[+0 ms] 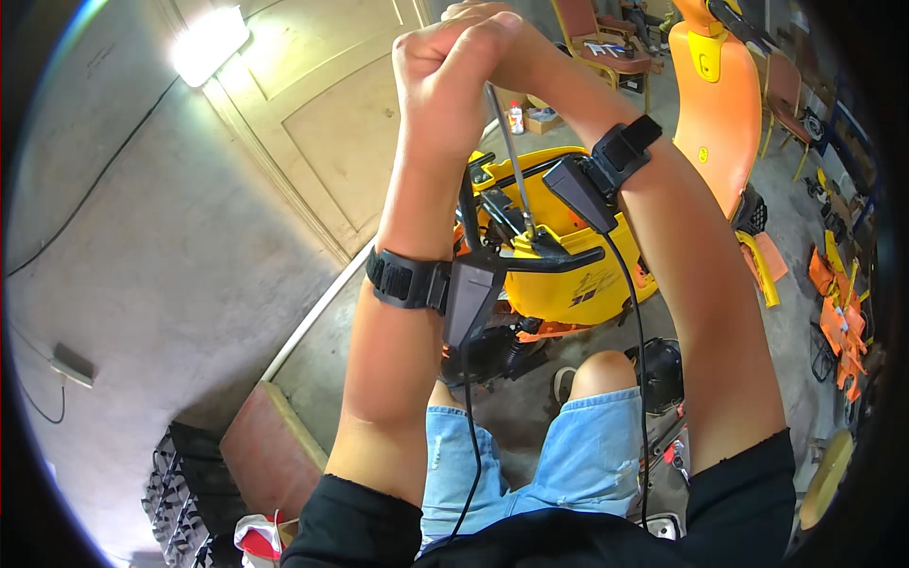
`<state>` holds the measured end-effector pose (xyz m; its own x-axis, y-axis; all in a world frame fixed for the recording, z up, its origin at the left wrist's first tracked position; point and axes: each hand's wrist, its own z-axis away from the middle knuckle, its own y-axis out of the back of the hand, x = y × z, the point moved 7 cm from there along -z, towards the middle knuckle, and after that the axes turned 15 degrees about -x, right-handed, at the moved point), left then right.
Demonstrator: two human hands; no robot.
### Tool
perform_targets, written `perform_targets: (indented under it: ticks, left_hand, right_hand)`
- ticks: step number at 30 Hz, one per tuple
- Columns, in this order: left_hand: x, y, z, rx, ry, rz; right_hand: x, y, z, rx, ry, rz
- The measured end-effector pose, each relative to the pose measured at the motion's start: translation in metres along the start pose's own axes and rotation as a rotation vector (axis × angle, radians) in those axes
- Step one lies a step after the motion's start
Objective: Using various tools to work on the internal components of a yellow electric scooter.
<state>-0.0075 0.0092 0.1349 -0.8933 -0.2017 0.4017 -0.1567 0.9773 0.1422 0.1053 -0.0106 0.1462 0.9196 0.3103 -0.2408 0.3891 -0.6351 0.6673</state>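
My left hand (443, 80) is closed at the top of the view, thumb laid across toward the right. Pressed against it is my right hand (502, 47), also closed and partly covered by the left. From beneath both hands a long metal-shafted tool (510, 151) slants down; its upper end is hidden in my grip, so its exact kind does not show. The lower end meets a dark fitting inside the yellow plastic body (559, 289) of a small vehicle. A black handlebar (559, 260) crosses in front of that body, below my hands.
An orange seat panel (717, 123) rises at the right. Orange and yellow plastic parts (838, 312) lie along the right-hand floor. Behind the vehicle are a chair (606, 62) and a bottle (516, 118). Black cables (632, 284) hang from devices strapped to both wrists.
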Motion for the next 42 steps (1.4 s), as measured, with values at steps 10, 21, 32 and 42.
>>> perform_targets:
  ticks: [10,21,32,42]
  left_hand:
    - [0.0,0.002,-0.007,-0.049,0.122,0.083]
    - [-0.017,0.012,-0.015,-0.205,0.158,0.208]
    - [-0.014,0.007,-0.015,-0.329,-0.023,0.33]
    - [0.0,-0.008,-0.002,0.094,-0.025,0.123]
  right_hand:
    - [0.001,0.003,0.005,0.105,0.072,0.257]
    - [-0.009,0.021,0.014,0.125,-0.107,0.39]
    - [-0.025,0.024,0.018,0.183,-0.056,0.557]
    - [-0.014,0.016,0.016,0.242,0.107,0.237]
